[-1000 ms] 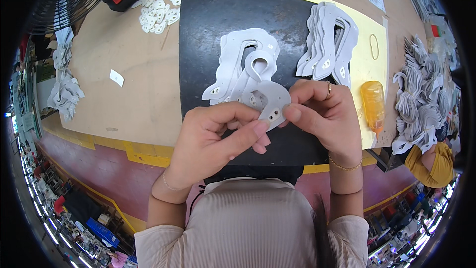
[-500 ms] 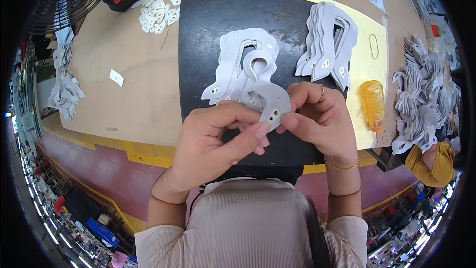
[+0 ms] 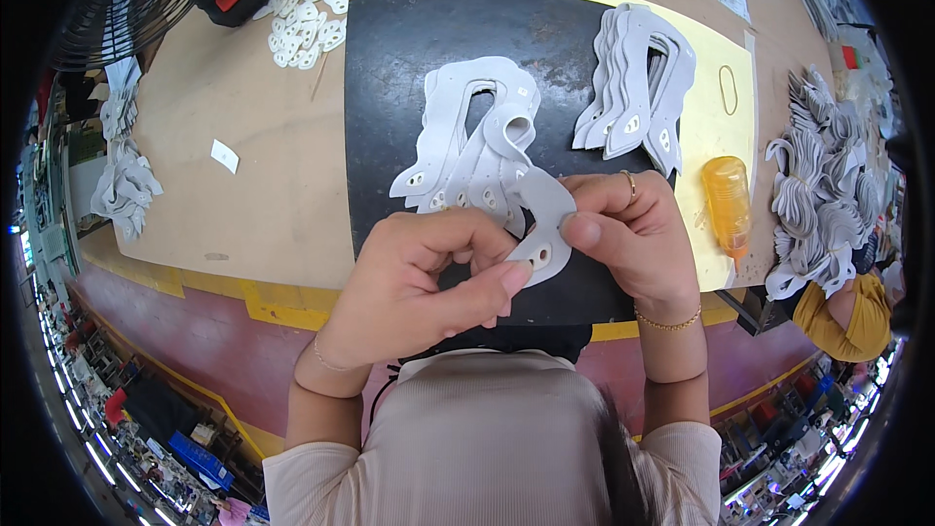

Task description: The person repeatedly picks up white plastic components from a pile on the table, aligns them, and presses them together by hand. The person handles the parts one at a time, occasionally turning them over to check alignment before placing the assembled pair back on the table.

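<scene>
My left hand (image 3: 419,273) pinches the near end of a light grey curved fabric piece (image 3: 549,200), probably a cut shoe part, beside two dark holes in that end. Closed on the right edge of the same piece is my right hand (image 3: 628,234), thumb on top. The piece bends and curls back toward a fanned stack of like grey pieces (image 3: 446,107) on the black mat (image 3: 390,49). White patches with holes show at several ends of that stack. Another stack of grey pieces (image 3: 638,68) lies at the mat's far right.
An orange squeeze bottle (image 3: 727,205) and a rubber band (image 3: 729,90) lie on the yellow sheet (image 3: 716,127). Small white pieces (image 3: 310,19) are heaped near a black fan (image 3: 127,10). Grey bundles (image 3: 823,185) sit at right, near a person's yellow sleeve (image 3: 847,321).
The end of the held piece has turned and now hangs lower, toward me. My right hand has shifted up along its edge, while my left keeps its pinch.
</scene>
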### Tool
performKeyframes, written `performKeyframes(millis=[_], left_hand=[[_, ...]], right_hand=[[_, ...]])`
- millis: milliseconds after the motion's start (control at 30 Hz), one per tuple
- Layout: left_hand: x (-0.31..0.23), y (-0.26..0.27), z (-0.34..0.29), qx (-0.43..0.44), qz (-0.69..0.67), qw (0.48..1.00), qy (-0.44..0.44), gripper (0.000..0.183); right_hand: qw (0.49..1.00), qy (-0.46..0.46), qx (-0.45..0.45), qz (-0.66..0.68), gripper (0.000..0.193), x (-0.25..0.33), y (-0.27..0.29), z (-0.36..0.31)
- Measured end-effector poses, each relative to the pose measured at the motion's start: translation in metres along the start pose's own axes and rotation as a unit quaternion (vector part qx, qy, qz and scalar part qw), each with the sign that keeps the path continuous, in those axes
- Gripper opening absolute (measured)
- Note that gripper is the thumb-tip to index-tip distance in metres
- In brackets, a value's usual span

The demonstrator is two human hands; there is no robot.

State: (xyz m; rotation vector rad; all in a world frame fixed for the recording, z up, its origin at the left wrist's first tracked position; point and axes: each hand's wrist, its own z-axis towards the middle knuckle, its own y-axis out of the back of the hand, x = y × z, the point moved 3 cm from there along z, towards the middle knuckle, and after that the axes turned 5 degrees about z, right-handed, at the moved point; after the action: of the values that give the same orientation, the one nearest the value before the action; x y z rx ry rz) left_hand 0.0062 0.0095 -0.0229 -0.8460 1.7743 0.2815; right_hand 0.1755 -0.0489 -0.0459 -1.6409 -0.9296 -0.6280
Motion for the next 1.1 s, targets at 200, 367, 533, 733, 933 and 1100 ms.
performKeyframes(millis=[200, 367, 533, 733, 933, 1100], left_hand=[[0.001, 0.001, -0.001, 0.006, 0.013, 1.000, -0.008, 0.010], [0.002, 0.001, -0.001, -0.011, 0.048, 0.998, -0.040, 0.008], [0.003, 0.002, -0.001, -0.018, 0.084, 0.994, -0.067, 0.007], [0.003, -0.001, -0.003, -0.035, 0.065, 0.996, -0.044, 0.006], [0.002, -0.001, -0.005, -0.042, 0.066, 0.996, -0.035, 0.006], [0.005, 0.001, -0.004, -0.044, 0.082, 0.993, -0.069, 0.007]], right_hand=[[1.000, 0.011, 0.008, -0.014, 0.009, 0.000, 0.000, -0.001], [0.999, 0.007, 0.002, -0.045, 0.010, 0.001, 0.000, -0.002], [0.998, 0.010, -0.020, -0.052, 0.010, 0.000, -0.002, -0.003], [0.983, 0.077, -0.031, -0.164, 0.012, -0.001, -0.004, -0.005], [0.990, 0.067, -0.046, -0.117, 0.011, -0.003, -0.010, -0.007], [0.986, 0.087, -0.031, -0.140, 0.010, -0.008, -0.007, -0.008]])
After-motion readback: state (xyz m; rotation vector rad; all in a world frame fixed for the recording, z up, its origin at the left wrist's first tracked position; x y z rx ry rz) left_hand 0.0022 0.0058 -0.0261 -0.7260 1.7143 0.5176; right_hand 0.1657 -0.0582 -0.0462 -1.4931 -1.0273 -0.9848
